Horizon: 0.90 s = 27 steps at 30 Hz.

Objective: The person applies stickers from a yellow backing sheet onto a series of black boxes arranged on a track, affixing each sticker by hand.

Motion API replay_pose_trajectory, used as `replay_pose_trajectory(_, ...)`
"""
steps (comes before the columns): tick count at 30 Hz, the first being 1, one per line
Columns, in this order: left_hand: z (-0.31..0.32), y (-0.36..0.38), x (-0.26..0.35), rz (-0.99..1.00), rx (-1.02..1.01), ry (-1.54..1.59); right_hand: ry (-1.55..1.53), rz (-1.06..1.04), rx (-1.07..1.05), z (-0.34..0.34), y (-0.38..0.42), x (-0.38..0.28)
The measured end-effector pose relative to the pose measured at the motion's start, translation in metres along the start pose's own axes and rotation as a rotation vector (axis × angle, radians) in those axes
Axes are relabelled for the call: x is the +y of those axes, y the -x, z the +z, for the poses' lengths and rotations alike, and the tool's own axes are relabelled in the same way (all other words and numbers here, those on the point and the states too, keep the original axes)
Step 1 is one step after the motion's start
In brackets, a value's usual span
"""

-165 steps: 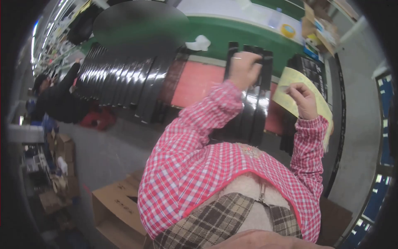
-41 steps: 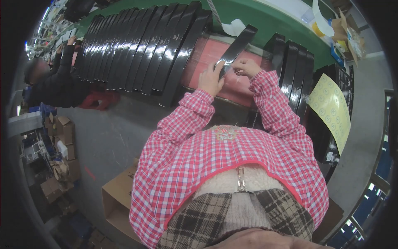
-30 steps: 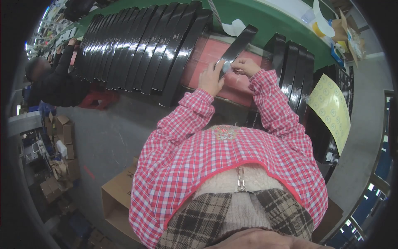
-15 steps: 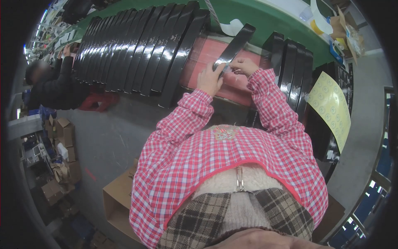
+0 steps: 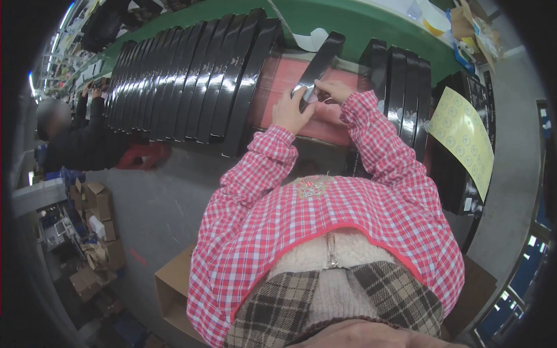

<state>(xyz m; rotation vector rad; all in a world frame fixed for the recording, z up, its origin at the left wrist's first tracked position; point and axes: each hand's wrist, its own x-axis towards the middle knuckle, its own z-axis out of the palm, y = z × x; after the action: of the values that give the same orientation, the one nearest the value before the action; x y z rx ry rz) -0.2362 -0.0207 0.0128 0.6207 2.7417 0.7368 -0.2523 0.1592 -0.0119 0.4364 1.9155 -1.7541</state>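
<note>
A narrow black box (image 5: 322, 58) stands at a slant over the pink surface (image 5: 277, 87) on the bench. My left hand (image 5: 292, 112) is closed round its near end. The fingers of my right hand (image 5: 333, 91) are pinched together at the side of that same end, where a small clear or pale piece shows; whether they grip it is too small to tell. A long row of black boxes (image 5: 200, 75) stands left of my hands, and several more black boxes (image 5: 399, 93) stand to the right.
A yellow sheet of round stickers (image 5: 461, 136) lies on black boxes at the right. White paper strip (image 5: 313, 40) curls behind the slanted box. Another person (image 5: 81, 130) is at the far left. An open cardboard box (image 5: 177, 287) is below left.
The black box end has tipped slightly in my left hand, and my right hand has drawn a little left along it. The whole view has shifted slightly.
</note>
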Motion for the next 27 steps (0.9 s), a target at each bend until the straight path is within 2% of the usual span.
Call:
replay_pose_trajectory(3,0.003,-0.009,0.010,-0.039,0.043,0.071,-0.028,0.022,0.004,0.000,-0.005,0.005)
replay_pose_trajectory(6,0.006,-0.019,0.016,-0.108,0.047,0.003,-0.065,0.071,0.005,0.002,-0.006,0.002)
replay_pose_trajectory(9,0.015,-0.026,0.014,-0.083,0.140,-0.086,-0.075,0.166,0.009,0.003,-0.002,-0.006)
replay_pose_trajectory(15,0.017,-0.027,0.014,-0.066,0.162,-0.116,0.065,0.121,0.190,-0.005,-0.001,0.001)
replay_pose_trajectory(18,0.019,-0.027,0.011,-0.045,0.165,-0.095,0.248,-0.166,0.289,0.004,0.012,-0.001)
replay_pose_trajectory(21,0.015,-0.024,0.012,-0.037,0.145,-0.050,0.567,-0.492,0.242,0.020,0.033,-0.002)
replay_pose_trajectory(24,0.008,-0.020,0.016,-0.119,0.098,0.041,0.806,-0.331,0.029,0.032,0.060,-0.009)
replay_pose_trajectory(27,0.009,-0.020,0.008,-0.066,0.117,0.046,1.084,-0.185,0.053,0.028,0.076,-0.014)
